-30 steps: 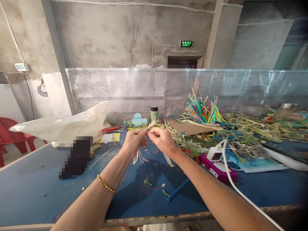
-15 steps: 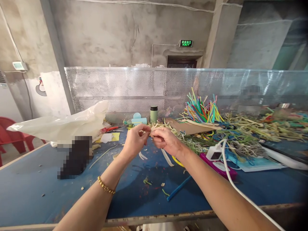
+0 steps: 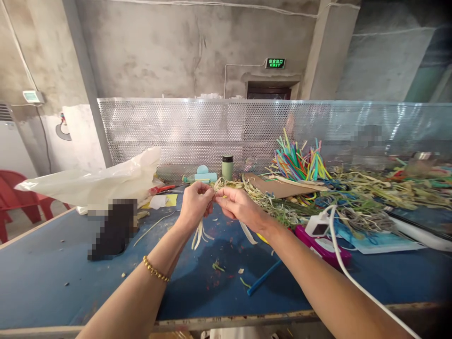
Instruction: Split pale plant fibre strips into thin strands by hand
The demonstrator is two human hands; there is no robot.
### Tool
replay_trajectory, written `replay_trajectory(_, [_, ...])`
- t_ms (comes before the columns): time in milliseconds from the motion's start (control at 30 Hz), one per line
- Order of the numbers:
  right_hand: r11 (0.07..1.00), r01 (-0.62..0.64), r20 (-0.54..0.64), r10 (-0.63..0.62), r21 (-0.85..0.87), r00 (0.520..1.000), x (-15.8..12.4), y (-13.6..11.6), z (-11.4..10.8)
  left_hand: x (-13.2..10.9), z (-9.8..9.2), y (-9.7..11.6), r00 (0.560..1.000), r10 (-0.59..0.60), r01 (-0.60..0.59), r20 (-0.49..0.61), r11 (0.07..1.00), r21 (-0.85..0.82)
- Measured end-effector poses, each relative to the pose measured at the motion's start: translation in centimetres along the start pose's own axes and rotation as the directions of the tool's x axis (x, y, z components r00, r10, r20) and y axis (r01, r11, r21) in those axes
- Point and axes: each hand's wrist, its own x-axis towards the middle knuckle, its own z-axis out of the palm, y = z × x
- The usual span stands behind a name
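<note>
My left hand (image 3: 195, 203) is closed in a pinch, with pale fibre strips (image 3: 200, 235) hanging below it over the blue table (image 3: 197, 282). A gold bead bracelet (image 3: 155, 270) circles the left wrist. Touching it at the fingertips, my right hand (image 3: 235, 205) is also pinched closed; what it grips is too small to make out. Another pale strip (image 3: 249, 234) shows beneath the right hand. Behind the hands lie loose dry strips (image 3: 226, 184).
A green jar (image 3: 227, 167) stands behind the hands. To the right are bundled colourful stems (image 3: 300, 157), brown cardboard (image 3: 286, 185), a magenta box (image 3: 323, 245) and a white cable (image 3: 356, 282). Plastic sheeting (image 3: 95, 181) lies left. A blue stick (image 3: 263, 278) lies in front.
My left hand has turned slightly, and a fan of pale strips now hangs below it. The right fingers have straightened somewhat and still meet the left. The view has shifted slightly.
</note>
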Motion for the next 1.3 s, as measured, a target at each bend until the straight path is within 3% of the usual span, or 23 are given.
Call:
replay_trajectory(100, [0.963, 0.07, -0.192, -0.122, -0.26, 0.974, 0.3, 0.0, 0.0, 0.0, 0.2, 0.0, 0.996, -0.067, 0.071, 0.055, 0.995, -0.073])
replay_trajectory(233, [0.868, 0.06, -0.252, -0.208, -0.494, 0.945, 0.7, 0.6, -0.7, -0.2, 0.5, 0.4, 0.98, -0.115, 0.142, 0.162, 0.976, -0.167])
replay_trajectory(400, [0.888, 0.075, -0.237, -0.201, -0.454, 0.95, 0.8, 1.2, -1.7, -0.2, -0.2, 1.1, 0.951, -0.148, 0.237, 0.273, 0.914, -0.33])
replay_trajectory(533, [0.879, 0.075, -0.218, -0.198, -0.471, 0.956, 0.8, 0.9, -2.0, -0.2, -0.6, 1.3, 0.911, -0.155, 0.29, 0.382, 0.899, -0.328])
replay_trajectory(700, [0.839, 0.017, -0.224, -0.165, -0.544, 0.96, 0.7, 0.9, -1.9, -0.3, -0.3, 0.7, 0.95, -0.121, 0.133, 0.288, 0.991, -0.023])
replay_trajectory(800, [0.838, 0.006, -0.226, -0.154, -0.546, 0.962, 0.7, 0.8, -1.7, -0.1, -0.1, 0.0, 0.958, -0.083, 0.049, 0.274, 0.991, 0.127])
replay_trajectory(1067, [0.967, 0.052, -0.05, -0.066, -0.251, 0.997, 0.1, -0.3, -1.7, 0.1, -0.2, -0.3, 0.971, -0.047, -0.026, 0.232, 0.953, 0.302])
replay_trajectory(1300, [0.988, 0.017, 0.01, -0.015, -0.156, 1.0, 0.3, 0.6, -1.6, -0.6, 0.1, 0.2, 0.901, -0.026, -0.148, 0.433, 0.92, 0.363])
